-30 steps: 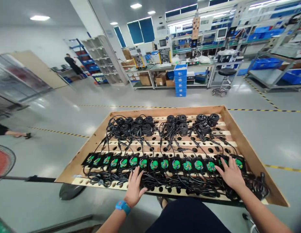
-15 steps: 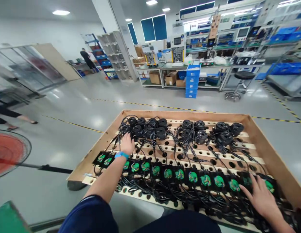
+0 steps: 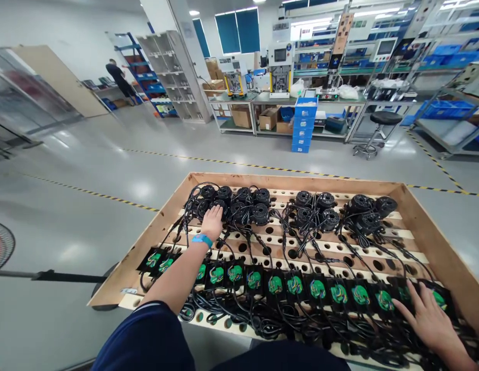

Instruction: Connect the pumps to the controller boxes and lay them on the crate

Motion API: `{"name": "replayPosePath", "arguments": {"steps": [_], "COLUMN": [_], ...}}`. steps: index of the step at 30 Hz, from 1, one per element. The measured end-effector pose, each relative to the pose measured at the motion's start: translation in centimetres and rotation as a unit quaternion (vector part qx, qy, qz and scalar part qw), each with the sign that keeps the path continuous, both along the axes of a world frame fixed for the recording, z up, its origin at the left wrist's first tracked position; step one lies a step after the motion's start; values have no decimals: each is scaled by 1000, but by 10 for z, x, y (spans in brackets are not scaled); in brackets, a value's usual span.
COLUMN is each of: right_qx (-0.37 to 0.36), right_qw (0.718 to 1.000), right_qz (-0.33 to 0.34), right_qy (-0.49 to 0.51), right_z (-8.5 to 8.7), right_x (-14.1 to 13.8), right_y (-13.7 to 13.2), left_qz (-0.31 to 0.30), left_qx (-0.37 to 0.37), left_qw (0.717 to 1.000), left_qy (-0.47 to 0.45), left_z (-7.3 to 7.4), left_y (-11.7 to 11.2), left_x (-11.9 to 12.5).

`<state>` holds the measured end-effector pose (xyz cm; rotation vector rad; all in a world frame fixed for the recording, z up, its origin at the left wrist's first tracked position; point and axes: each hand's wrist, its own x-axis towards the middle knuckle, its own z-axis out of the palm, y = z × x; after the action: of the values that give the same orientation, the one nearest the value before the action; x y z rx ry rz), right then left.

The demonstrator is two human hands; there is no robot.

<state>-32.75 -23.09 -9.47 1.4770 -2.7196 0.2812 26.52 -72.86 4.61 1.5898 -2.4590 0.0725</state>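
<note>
My left hand [image 3: 212, 222], with a blue band [image 3: 202, 239] at the wrist, lies with fingers stretched over a black round ribbed motor-like unit [image 3: 219, 207] in the left cluster. Whether it presses on that unit I cannot tell. My right hand [image 3: 430, 317] is spread above the right end of a row of black square housings, its fingers over or touching them. Each housing shows a green circuit board [image 3: 360, 294] with coloured wires. Black cables [image 3: 268, 327] lie bunched along the near side and link the housings to the round units.
A shallow wooden crate [image 3: 301, 181] with slats full of holes surrounds the units. Beyond it stand stacked blue bins [image 3: 302, 126], workbenches, and a stool [image 3: 385, 118]. A person [image 3: 121, 80] stands by shelves at far left. A fan [image 3: 0, 245] is at the left edge.
My left hand has shifted a little to the right across the round units. My right hand stays over the row's right end. The view has tilted down slightly.
</note>
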Motion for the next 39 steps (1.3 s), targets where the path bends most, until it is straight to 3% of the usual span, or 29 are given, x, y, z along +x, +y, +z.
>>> {"name": "replayPosePath", "arguments": {"steps": [5,8,11,14,21,28,32,39], "right_qx": [-2,-3,-6,-15,-26,-61,-72,-38], "right_qw": [1000,1000,1000,999,999,995,993,997], "right_qz": [-7,-8,-8,-6,-10,32,22,4], "right_qy": [-24,-24,-26,-30,-36,-79,-88,-67], "right_z": [6,8,8,4,-1,11,16,5], "right_x": [4,5,3,1,-3,-5,-5,-16], "right_y": [-2,-4,-6,-7,-8,-17,-24,-28], "left_qz": [48,-39,-162,-179,-131,-105,-97,-79], "left_qx": [-45,-94,-70,-14,16,20,23,49], "left_qw": [997,994,984,980,987,989,990,989], "left_qy": [47,51,-22,-81,-93,-99,-104,-112], "left_z": [10,22,26,21,1,0,-2,-6], "left_y": [17,43,64,72,78,80,80,77], "left_x": [-29,-64,-99,-120,-130,-136,-138,-141]}}
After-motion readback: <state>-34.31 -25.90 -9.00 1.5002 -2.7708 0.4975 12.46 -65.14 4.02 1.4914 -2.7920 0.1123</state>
